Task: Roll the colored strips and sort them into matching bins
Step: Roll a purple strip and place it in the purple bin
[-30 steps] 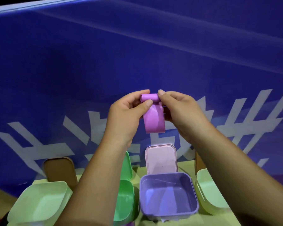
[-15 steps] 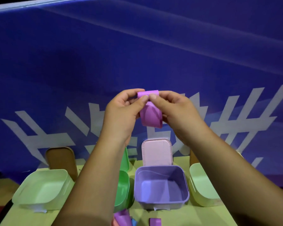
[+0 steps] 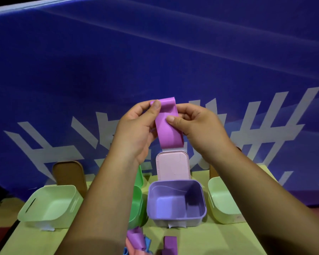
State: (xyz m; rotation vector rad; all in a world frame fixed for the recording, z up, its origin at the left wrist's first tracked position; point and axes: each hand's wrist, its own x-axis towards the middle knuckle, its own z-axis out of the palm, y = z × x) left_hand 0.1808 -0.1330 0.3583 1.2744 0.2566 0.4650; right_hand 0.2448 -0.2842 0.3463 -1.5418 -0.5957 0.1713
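Blue banner (image 3: 155, 52) behind; left grip (image 3: 134, 129) and right grip (image 3: 199, 126) pinch the strip (image 3: 168, 133), which looks light, floppy, springy, likely best held at its curled top.

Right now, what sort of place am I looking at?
Probably a staged sorting station, not a home: a blue printed banner closes the back, and a purple bin and pale green bin sit open on a yellow-green table.
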